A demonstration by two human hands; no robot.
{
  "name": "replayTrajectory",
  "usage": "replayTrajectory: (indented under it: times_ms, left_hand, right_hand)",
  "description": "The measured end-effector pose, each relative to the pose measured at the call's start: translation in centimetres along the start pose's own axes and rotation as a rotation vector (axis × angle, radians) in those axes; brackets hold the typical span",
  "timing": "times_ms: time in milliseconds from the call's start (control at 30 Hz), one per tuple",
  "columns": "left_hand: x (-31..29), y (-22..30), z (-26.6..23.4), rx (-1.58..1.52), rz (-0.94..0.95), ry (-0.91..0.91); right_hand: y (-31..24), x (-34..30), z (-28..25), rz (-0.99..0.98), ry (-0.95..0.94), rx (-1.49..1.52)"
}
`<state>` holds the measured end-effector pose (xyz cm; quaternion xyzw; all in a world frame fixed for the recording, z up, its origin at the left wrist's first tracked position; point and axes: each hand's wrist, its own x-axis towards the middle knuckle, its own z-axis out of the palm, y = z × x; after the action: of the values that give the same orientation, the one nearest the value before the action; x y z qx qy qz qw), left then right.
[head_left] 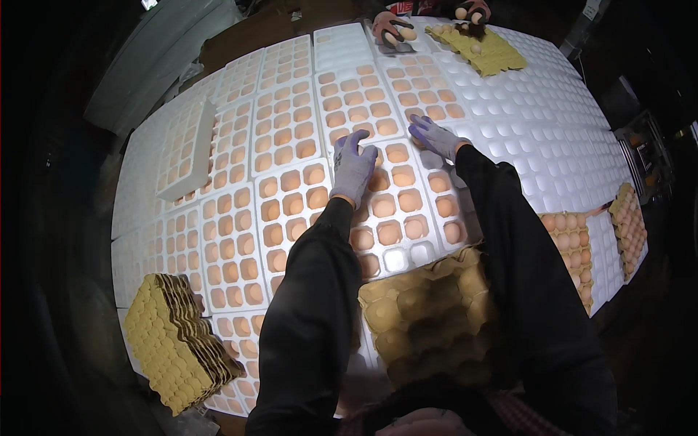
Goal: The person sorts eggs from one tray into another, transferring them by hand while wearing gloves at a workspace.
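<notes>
Both of my hands wear pale gloves with purple fingertips. My left hand (353, 168) is over a white foam egg tray (363, 270), fingers bent and spread apart. An egg (378, 161) shows partly beside its thumb; I see nothing gripped. To the right, my right hand (438, 138) reaches low over the adjoining foam tray, its fingers stretched out above the pockets. What lies under its palm is hidden. Brown eggs (389, 232) fill most pockets around my hands, while two pockets at the tray's near edge hold none. Close to me lies a cardboard egg tray (392, 312) without eggs.
Stacked cardboard trays (163, 341) stand at the near left. A foam tray (185, 149) sits raised on others at left. Egg-filled cardboard trays (571, 243) lie at right. Across the table, another person's gloved hands (387, 30) handle eggs by a yellowish cardboard tray (491, 54).
</notes>
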<state>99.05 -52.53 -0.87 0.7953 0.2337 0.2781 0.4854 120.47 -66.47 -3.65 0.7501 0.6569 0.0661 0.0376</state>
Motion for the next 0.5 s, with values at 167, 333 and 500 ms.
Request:
replayTrajectory:
  times_ms: [167, 333, 500]
  left_hand:
    - [-0.5, 2.2, 5.7, 0.029, 0.286, -0.324]
    - [0.3, 0.4, 8.1, 0.396, 0.235, -0.686]
    - [-6.5, 2.4, -6.1, -0.234, -0.124, -0.387]
  right_hand:
    - [-1.1, -4.2, -4.9, 0.425, 0.182, 0.786]
    - [-9.6, -13.5, -18.7, 0.734, 0.262, 1.293]
    - [-20.1, -26.6, -23.4, 0.004, -0.055, 0.747]
